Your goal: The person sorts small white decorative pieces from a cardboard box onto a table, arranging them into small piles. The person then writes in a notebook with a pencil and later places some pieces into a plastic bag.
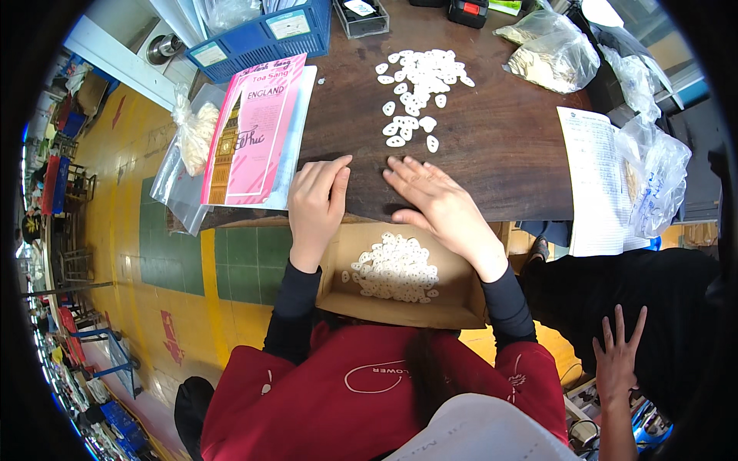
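Small white rounded pieces with dark holes (423, 73) lie scattered over the dark wooden table (492, 142), thickest toward the far side. My right hand (434, 201) rests palm down near the table's front edge, just short of the nearest pieces, with its fingers stretched out and nothing in them. My left hand (317, 196) lies at the same edge, beside a pink notebook (257, 131); its fingers are stretched and the thumb stands apart. Below the edge, between my forearms, an open cardboard box (453, 296) holds a heap of the same white pieces (396, 269).
A blue basket (261, 38) and a clear plastic box (361, 19) stand at the back. Bagged pieces (553, 61) sit far right, near an open written notebook (596, 180). Another bag (196, 138) lies left. Another person's hand (619, 353) shows at lower right.
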Action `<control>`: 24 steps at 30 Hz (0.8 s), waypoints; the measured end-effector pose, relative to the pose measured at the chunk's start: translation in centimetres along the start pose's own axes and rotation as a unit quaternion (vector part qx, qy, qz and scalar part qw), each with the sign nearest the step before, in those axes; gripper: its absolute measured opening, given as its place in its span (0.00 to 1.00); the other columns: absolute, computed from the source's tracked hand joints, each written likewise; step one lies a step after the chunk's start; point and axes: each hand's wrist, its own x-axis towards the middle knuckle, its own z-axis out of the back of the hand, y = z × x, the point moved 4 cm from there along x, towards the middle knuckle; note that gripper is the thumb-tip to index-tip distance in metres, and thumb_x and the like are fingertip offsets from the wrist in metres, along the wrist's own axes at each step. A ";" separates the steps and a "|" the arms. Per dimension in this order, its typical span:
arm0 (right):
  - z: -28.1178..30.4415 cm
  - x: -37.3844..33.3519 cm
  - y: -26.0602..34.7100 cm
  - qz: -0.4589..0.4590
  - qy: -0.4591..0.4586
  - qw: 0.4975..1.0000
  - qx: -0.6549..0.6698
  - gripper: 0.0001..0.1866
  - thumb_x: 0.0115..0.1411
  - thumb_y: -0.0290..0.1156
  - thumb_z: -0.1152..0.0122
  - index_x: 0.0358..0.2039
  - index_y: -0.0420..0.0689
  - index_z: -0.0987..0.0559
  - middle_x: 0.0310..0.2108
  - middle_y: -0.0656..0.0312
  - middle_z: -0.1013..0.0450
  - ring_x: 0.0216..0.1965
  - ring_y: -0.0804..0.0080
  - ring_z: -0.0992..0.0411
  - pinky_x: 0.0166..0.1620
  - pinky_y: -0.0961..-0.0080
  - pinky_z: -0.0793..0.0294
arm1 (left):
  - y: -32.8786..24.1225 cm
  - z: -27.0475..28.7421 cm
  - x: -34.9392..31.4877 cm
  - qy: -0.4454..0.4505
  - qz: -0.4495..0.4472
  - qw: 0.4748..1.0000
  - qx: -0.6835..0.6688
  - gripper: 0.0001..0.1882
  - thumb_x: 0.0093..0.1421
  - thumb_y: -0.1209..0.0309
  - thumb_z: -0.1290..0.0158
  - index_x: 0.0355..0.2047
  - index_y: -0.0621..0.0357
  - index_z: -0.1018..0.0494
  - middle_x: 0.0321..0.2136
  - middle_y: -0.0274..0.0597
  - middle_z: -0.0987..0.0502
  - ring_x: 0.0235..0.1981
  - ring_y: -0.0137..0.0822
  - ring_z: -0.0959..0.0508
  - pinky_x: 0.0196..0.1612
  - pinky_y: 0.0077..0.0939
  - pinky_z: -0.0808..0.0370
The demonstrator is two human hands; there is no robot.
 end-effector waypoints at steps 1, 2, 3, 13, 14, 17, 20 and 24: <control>0.1 -0.1 0.2 0.022 0.002 1.000 0.008 0.32 0.65 0.51 0.38 0.65 0.48 0.25 0.68 0.61 0.31 0.70 0.60 0.35 0.71 0.58 0.36 | 0.0 0.0 0.0 0.002 -0.001 1.000 0.001 0.08 0.68 0.70 0.44 0.42 0.59 0.18 0.32 0.43 0.18 0.34 0.42 0.20 0.39 0.36 0.26; 0.1 -0.5 0.5 0.037 0.024 0.999 0.028 0.32 0.65 0.51 0.38 0.64 0.47 0.25 0.68 0.60 0.31 0.70 0.60 0.35 0.71 0.57 0.36 | 0.0 0.0 -0.1 0.004 -0.001 1.000 0.003 0.08 0.68 0.70 0.44 0.42 0.59 0.18 0.32 0.43 0.18 0.34 0.42 0.20 0.39 0.36 0.26; 0.2 -1.1 0.8 0.054 0.046 0.996 0.046 0.32 0.65 0.50 0.38 0.64 0.47 0.25 0.67 0.59 0.30 0.70 0.60 0.35 0.72 0.56 0.37 | -0.1 0.1 -0.1 0.004 -0.001 1.000 0.004 0.08 0.68 0.70 0.44 0.42 0.59 0.18 0.32 0.42 0.18 0.34 0.42 0.20 0.39 0.36 0.26; 3.6 0.0 -3.5 -0.053 -0.047 0.994 0.086 0.26 0.69 0.38 0.40 0.64 0.42 0.25 0.68 0.51 0.32 0.72 0.53 0.39 0.74 0.54 0.44 | -2.3 -1.9 1.6 0.144 -0.011 0.987 0.066 0.22 0.69 0.58 0.44 0.60 0.49 0.23 0.59 0.42 0.32 0.63 0.49 0.37 0.66 0.47 0.41; 3.4 0.3 -4.0 -0.090 -0.043 0.994 0.043 0.26 0.70 0.36 0.41 0.66 0.41 0.27 0.69 0.51 0.33 0.74 0.53 0.41 0.75 0.54 0.48 | -2.6 -2.5 2.0 0.147 -0.021 0.987 0.065 0.22 0.69 0.56 0.45 0.60 0.47 0.23 0.62 0.44 0.34 0.65 0.50 0.39 0.68 0.50 0.43; 2.9 0.0 -3.8 -0.082 -0.005 0.994 0.077 0.24 0.70 0.34 0.43 0.65 0.42 0.26 0.67 0.51 0.31 0.73 0.53 0.40 0.75 0.54 0.47 | -3.1 -3.3 2.3 0.167 -0.073 0.980 0.085 0.22 0.70 0.54 0.46 0.60 0.45 0.22 0.66 0.47 0.37 0.69 0.54 0.43 0.71 0.55 0.49; 3.1 -1.2 -3.6 -0.081 -0.007 0.979 0.185 0.25 0.70 0.37 0.43 0.65 0.42 0.25 0.66 0.52 0.30 0.73 0.54 0.40 0.75 0.54 0.47 | -2.6 -3.1 2.2 0.175 -0.076 0.981 0.034 0.22 0.72 0.50 0.50 0.59 0.44 0.21 0.70 0.47 0.40 0.72 0.55 0.46 0.73 0.55 0.52; 2.7 -0.7 -3.2 -0.061 -0.042 0.988 0.139 0.30 0.69 0.47 0.42 0.66 0.44 0.27 0.69 0.53 0.33 0.73 0.57 0.40 0.75 0.55 0.45 | -0.9 -1.9 2.6 0.123 0.021 0.985 -0.118 0.28 0.77 0.46 0.64 0.58 0.47 0.21 0.71 0.48 0.39 0.73 0.54 0.48 0.74 0.51 0.53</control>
